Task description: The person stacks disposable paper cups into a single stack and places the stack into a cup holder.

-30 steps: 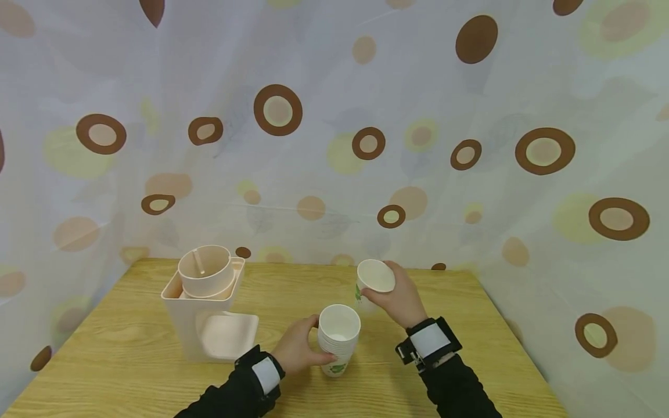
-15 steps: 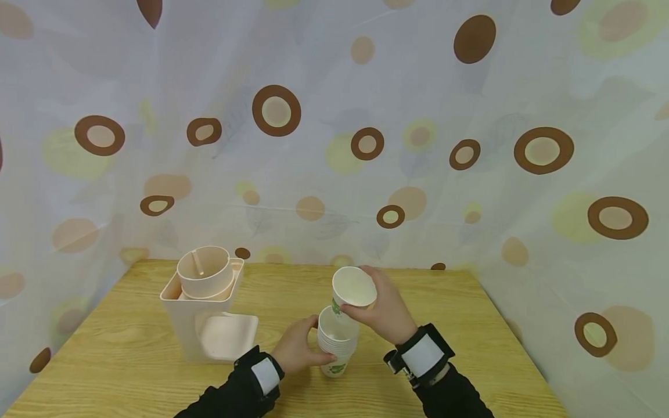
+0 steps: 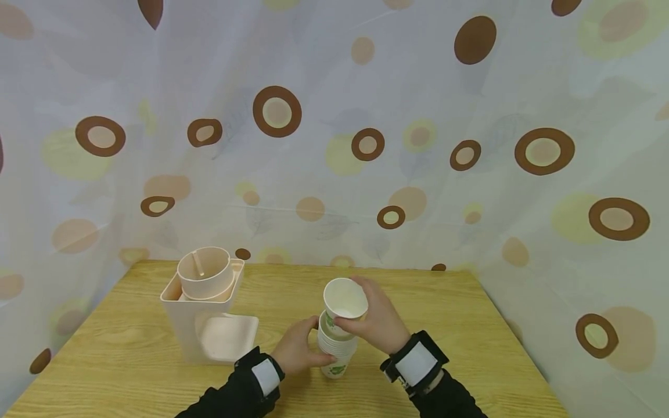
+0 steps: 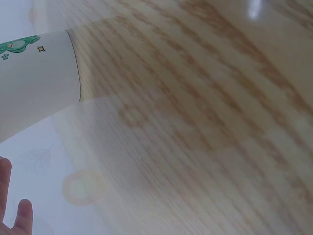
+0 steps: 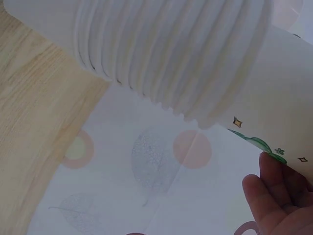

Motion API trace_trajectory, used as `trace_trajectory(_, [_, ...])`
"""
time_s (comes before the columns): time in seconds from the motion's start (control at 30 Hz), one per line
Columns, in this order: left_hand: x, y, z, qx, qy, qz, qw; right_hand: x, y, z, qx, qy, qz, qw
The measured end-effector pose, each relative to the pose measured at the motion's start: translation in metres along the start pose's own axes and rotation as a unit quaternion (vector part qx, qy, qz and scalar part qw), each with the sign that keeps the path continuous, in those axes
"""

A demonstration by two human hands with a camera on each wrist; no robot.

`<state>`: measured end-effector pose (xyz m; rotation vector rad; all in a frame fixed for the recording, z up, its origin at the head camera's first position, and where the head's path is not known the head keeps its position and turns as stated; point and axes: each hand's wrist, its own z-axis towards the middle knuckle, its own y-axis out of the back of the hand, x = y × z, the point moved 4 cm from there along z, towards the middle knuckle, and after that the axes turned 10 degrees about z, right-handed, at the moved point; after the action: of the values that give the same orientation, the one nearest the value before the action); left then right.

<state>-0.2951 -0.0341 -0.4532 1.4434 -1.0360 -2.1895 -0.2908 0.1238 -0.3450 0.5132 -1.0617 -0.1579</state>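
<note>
A stack of white paper cups [image 3: 337, 346] stands on the wooden table, with its ridged rims showing close up in the right wrist view. My left hand [image 3: 299, 350] grips the stack from the left, thumb across its front. Above it, my right hand [image 3: 380, 320] holds a single paper cup [image 3: 345, 297] by its right side. That cup is slightly tilted, its lower end inside the mouth of the top cup in the stack. Green leaf prints mark the cups, as on the lower cup wall [image 4: 36, 68] in the left wrist view.
Left of the hands stands a cream plastic bin [image 3: 190, 334] with a round cup-like container [image 3: 205, 273] in its top and a flat tray-like flap [image 3: 230, 337] at its front. A patterned curtain [image 3: 334, 145] hangs behind the wooden table [image 3: 460, 325].
My right hand has brought its paper cup left and down, from beside the stack into the stack's mouth. My left hand and the stack have stayed almost still.
</note>
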Motion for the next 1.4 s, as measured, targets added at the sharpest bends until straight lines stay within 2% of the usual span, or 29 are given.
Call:
trace_trajectory(0.2, [0.002, -0.002, 0.000, 0.001, 0.009, -0.005, 0.9999, -0.003, -0.005, -0.001, 0.009, 0.007, -0.012, 1.000])
trace_trajectory(0.47, [0.004, -0.003, 0.001, 0.005, 0.015, 0.001, 0.9999, -0.007, -0.009, -0.003, 0.019, -0.012, -0.018, 1.000])
trace_trajectory(0.83, [0.003, -0.002, 0.000, -0.003, 0.002, -0.001, 1.0000, -0.011, -0.012, -0.005, 0.030, -0.013, -0.022, 0.999])
trace_trajectory(1.4, [0.003, -0.002, 0.001, -0.001, -0.001, -0.003, 1.0000, -0.018, -0.017, -0.010, 0.046, -0.018, -0.010, 0.999])
